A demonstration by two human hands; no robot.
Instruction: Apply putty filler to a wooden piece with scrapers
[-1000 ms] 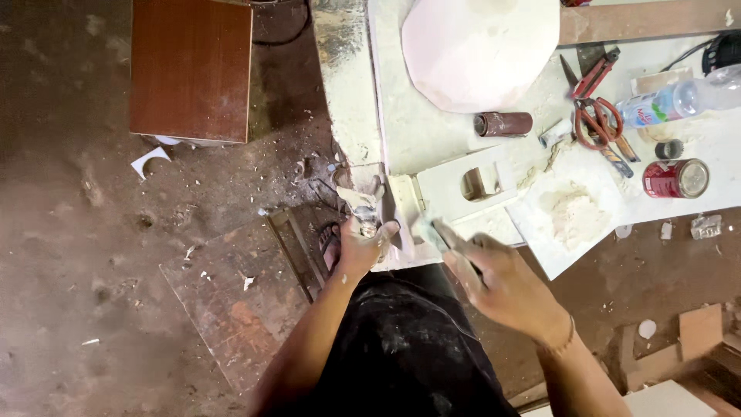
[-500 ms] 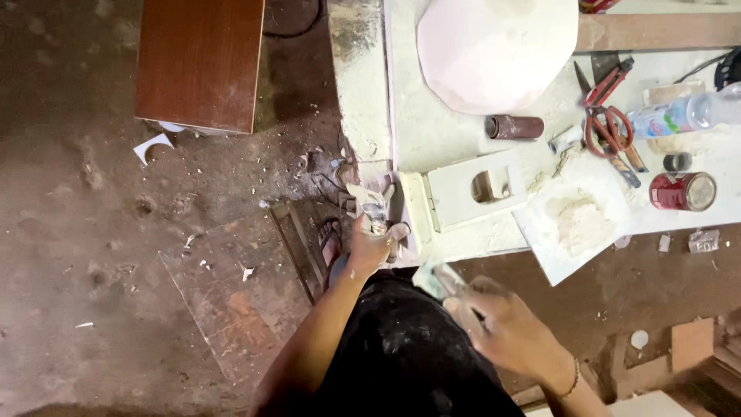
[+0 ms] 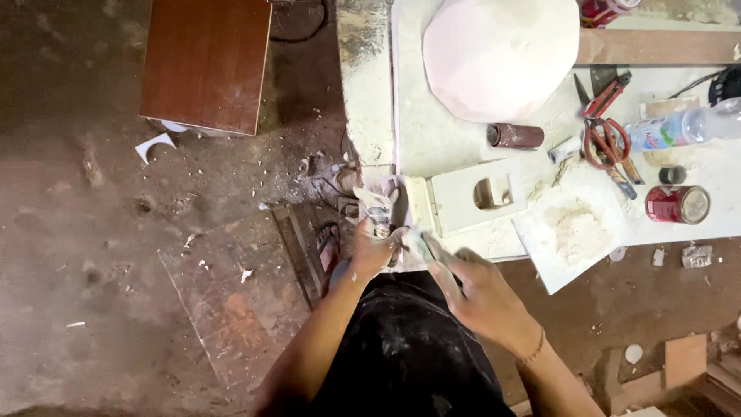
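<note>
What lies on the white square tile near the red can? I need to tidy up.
On the white tile lies a heap of pale putty-like material. Whatever is beneath the heap is covered.

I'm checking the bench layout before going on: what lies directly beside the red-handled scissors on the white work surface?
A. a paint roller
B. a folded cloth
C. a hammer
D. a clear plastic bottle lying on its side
D: a clear plastic bottle lies on its side just right of the red-handled scissors on the white work surface.
</note>
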